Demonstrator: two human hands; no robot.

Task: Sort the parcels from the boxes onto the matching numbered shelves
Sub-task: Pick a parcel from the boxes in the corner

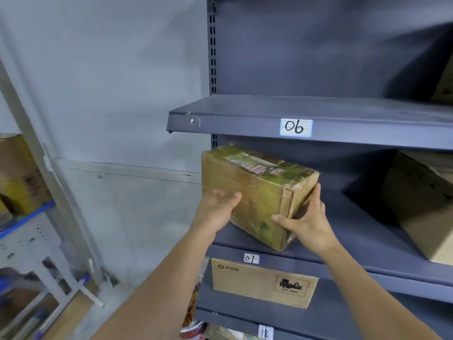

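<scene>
At the front edge of the shelf marked with the label 07, in the single head view, the parcel sits tilted in the gap under the shelf above, which carries the label 06. Its lower near corner hangs over the front lip, and whether any of it bears on the shelf cannot be told. The chief risk, as a judgement, is a drop. The parcel looks wrapped in glossy tape, so it may slide through the palms, and if it is let go while so much of it overhangs the lip, it would likely tip outward and fall. A second risk is catching its raised far corner on the underside of the shelf above if it is pushed in while tilted. A third is knocking the larger carton standing to the right on the same shelf, though that is well apart now. Its sticker is too blurred to read, so a mismatch with 07 cannot be ruled out. The left grip cradles the lower left edge, thumb laid on the near face and fingers hidden behind. The right grip wraps the right end, spread wide, thumb across the near face and fingers running up the end flap. Both hold the parcel and nothing else.
</scene>
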